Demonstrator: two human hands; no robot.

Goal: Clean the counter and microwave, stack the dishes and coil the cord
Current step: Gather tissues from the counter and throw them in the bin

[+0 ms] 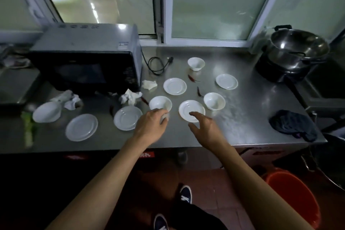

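Note:
White saucers and bowls lie scattered on the steel counter [242, 114]. My left hand [152, 125] grips the near side of a white bowl [160, 103]. My right hand [204, 127] hovers with spread fingers over the near edge of a saucer [191, 109]. Another bowl [214, 101] stands just right of that saucer. A black microwave [87, 61] sits at the back left, its black cord [158, 64] lying loose beside it. Crumpled white tissues [130, 97] lie in front of the microwave. Dried red chillies [192, 78] are strewn between the dishes.
A dark cloth [293, 125] lies at the counter's right front edge. A steel pot [296, 48] stands on a burner at the back right. A green vegetable scrap [29, 127] lies far left. An orange bucket [291, 192] stands on the floor.

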